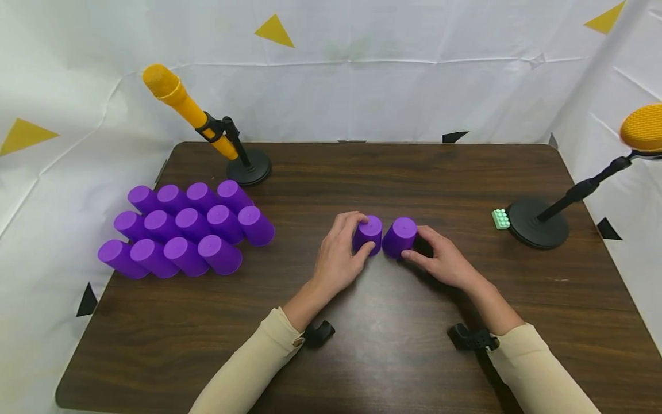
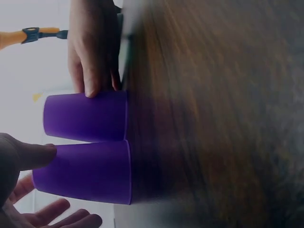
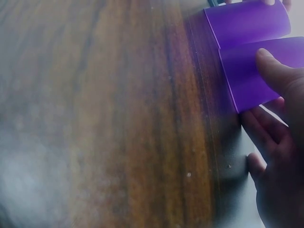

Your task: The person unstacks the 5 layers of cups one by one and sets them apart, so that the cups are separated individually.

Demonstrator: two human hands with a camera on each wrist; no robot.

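Note:
Two purple cups stand upside down side by side near the table's middle, their rims meeting or nearly so in the left wrist view. My left hand (image 1: pixel 338 253) holds the left cup (image 1: pixel 368 231), thumb on its near side and forefinger by its upper far edge; the other fingers are spread off it in the left wrist view. Around the right cup (image 1: pixel 400 234) is my right hand (image 1: pixel 446 260), gripping with the thumb (image 3: pixel 268 64) on the near side and fingers behind. Both cups' rims are down at the tabletop.
Several upside-down purple cups (image 1: pixel 191 224) stand in three rows at the left. Behind them a yellow microphone (image 1: pixel 188 109) leans on a black stand (image 1: pixel 249 167). At the right are a mint-green toy brick (image 1: pixel 500 219) and another black stand (image 1: pixel 539 223) with a yellow oval head (image 1: pixel 643 127).

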